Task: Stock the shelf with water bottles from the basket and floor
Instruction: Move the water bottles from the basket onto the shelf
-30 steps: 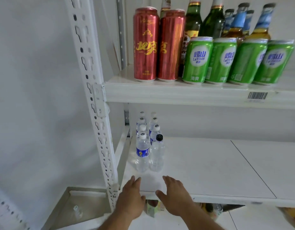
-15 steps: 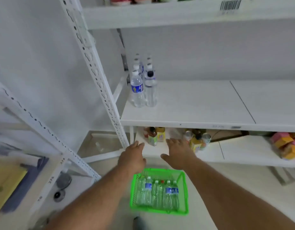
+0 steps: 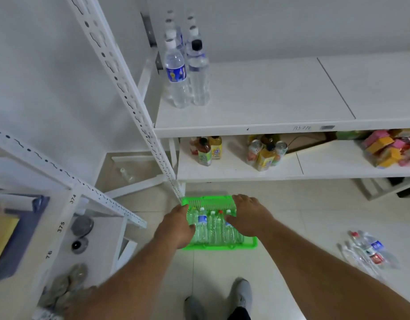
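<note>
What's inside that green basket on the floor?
The green basket holds clear water bottles lying side by side, mostly white-capped, one red. The left hand and right hand cover the outer ones.

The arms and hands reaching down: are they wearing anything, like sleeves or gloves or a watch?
No. Both forearms are bare all the way to the picture's edge, with no sleeves in view. The left hand and right hand have no gloves, rings or watch that I can see.

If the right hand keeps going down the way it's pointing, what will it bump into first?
Probably the water bottles lying in the green basket. The right hand hovers open just above them, though depth is hard to judge.
</note>
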`<state>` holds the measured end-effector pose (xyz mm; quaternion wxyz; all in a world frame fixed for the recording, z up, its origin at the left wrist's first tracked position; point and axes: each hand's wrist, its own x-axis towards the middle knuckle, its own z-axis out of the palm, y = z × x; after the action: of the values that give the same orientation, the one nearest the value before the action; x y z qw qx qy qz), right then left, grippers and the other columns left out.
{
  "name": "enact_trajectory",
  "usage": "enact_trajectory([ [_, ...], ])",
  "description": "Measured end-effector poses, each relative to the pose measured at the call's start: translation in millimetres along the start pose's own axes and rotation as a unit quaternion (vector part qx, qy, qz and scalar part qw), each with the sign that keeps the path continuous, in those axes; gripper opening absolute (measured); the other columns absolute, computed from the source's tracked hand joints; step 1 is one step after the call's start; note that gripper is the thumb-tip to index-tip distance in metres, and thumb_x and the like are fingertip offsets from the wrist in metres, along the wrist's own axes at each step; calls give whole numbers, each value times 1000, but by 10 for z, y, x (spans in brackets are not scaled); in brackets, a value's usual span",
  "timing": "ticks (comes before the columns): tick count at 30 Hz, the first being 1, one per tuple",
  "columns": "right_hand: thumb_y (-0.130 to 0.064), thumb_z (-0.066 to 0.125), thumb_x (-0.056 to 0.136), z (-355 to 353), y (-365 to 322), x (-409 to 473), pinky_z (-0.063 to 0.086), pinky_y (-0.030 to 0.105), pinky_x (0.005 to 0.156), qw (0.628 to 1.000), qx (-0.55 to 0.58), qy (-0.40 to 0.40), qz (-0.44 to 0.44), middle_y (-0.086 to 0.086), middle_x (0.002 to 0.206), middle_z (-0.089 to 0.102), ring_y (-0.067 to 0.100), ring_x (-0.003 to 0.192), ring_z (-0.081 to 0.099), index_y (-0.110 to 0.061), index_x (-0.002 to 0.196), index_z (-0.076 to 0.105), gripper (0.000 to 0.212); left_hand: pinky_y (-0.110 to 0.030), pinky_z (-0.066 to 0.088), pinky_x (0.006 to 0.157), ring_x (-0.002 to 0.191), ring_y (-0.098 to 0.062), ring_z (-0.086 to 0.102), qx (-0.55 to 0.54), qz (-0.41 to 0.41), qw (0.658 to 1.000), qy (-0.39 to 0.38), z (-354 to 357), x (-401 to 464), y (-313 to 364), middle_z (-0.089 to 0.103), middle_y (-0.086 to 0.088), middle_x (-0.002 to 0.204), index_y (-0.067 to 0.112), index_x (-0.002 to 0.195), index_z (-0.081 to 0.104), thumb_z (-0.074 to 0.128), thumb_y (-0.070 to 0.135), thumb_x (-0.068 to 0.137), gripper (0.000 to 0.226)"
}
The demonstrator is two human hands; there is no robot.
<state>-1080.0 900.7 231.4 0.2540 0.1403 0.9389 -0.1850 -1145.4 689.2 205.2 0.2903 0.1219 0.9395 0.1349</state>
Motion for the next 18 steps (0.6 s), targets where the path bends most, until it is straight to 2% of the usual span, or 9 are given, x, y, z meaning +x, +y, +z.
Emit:
enact_trajectory([
  [5, -55, 51, 94, 350, -205, 40, 29, 37, 117, 999, 17, -24, 29, 8, 159, 33, 32, 142, 33, -14, 154, 27, 76, -35, 36, 113, 139, -29, 40, -43, -24, 998, -43, 203, 68, -369, 32, -8, 157, 18, 153, 26, 61, 37, 88, 77],
  [12, -52, 50, 96, 744, -316, 190, 30, 35, 114, 997, 24, -63, 41, 9, 157, 35, 30, 141, 35, -12, 154, 28, 74, -31, 36, 111, 138, -26, 41, -95, -75, 989, -89, 424, 200, -658, 36, -10, 155, 17, 153, 29, 62, 36, 88, 75],
  [18, -53, 50, 97, 930, -157, 714, 29, 37, 115, 993, 46, -100, 30, 7, 160, 31, 28, 144, 31, -14, 156, 23, 76, -24, 38, 98, 129, -25, 50, -164, -131, 974, -89, 556, 605, -647, 51, -9, 143, 12, 143, 44, 63, 23, 91, 57],
])
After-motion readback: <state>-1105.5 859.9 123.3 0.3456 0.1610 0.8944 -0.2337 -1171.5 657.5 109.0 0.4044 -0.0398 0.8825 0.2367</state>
